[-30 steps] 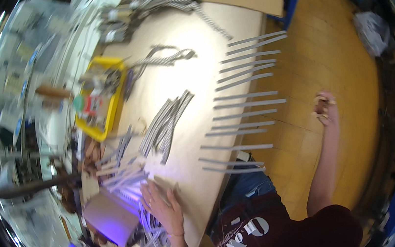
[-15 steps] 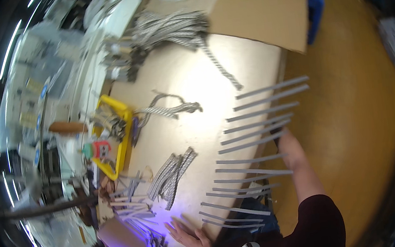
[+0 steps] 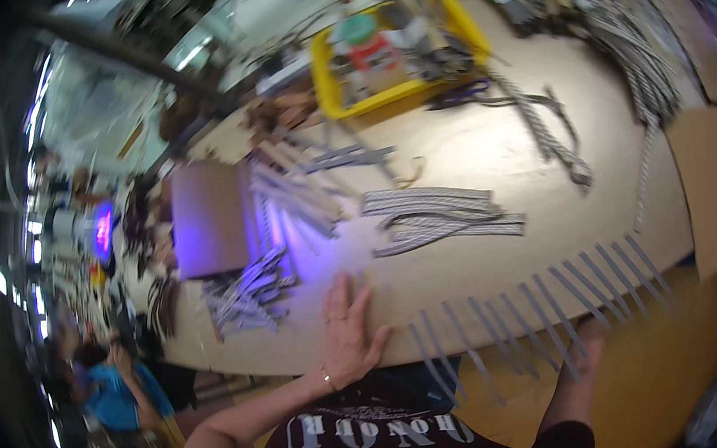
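From the head camera, looking down: the left hand (image 3: 345, 333) lies flat and spread open on the wooden table (image 3: 474, 147), palm down near the front edge, holding nothing. The right hand (image 3: 589, 337) is down at the table's edge, under the overhanging ends of a row of grey strips (image 3: 535, 310); whether it is open or pinching one I cannot tell, it is too blurred and partly hidden.

The risk I see is with that row. The strips lie side by side, fanned out, each one poking well past the edge over the floor. A knock from the right hand or forearm could tip one off or push it askew against its neighbour, and a lean on the table could shift the lot.

The strips look thin, flat, narrow and long, pale grey, roughly evenly spaced. More of the same kind lie in a loose bundle (image 3: 442, 214) mid-table, with a yellow tray (image 3: 325, 85) of odds and ends behind.
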`<state>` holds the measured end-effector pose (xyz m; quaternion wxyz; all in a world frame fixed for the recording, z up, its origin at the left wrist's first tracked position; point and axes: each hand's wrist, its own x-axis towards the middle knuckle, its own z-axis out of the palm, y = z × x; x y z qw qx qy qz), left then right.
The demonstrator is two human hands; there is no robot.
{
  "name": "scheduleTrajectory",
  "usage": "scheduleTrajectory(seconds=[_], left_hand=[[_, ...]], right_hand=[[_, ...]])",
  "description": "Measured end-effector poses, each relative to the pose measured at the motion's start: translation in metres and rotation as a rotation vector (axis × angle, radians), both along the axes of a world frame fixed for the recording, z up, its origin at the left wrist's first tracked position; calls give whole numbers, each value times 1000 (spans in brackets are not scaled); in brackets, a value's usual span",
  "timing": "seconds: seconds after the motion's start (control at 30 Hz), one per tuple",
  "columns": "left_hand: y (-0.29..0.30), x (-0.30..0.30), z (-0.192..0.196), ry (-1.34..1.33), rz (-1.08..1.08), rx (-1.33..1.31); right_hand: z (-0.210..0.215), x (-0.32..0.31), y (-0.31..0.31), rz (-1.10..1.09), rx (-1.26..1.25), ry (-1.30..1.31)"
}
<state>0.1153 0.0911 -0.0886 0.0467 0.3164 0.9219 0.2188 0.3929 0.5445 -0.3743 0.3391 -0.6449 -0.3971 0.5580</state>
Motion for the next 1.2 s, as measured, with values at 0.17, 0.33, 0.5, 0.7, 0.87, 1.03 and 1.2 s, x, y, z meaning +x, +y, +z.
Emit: scheduleTrajectory(seconds=[0.17, 0.33, 0.5, 0.7, 0.87, 1.03, 1.2], left_hand=[[1, -2, 0, -51, -52, 62], [-5, -5, 1, -61, -206, 192], [-26, -26, 22, 165, -573, 245], [-112, -64, 50, 3, -424, -91], [-137, -59, 43, 62, -270, -139], [-116, -38, 40, 111, -233, 181], [-76, -18, 36, 93, -426, 348]], right_hand=[[57, 19, -6, 6, 270, -297], [158, 39, -46, -241, 731, -486], [300, -10, -108, -221, 1323, -578], [350, -213, -203, 1285, 1100, -520], [339, -301, -249, 1629, 1166, -550], [332, -310, -253, 1587, 1183, -510], [317, -312, -255, 1501, 1323, -541]])
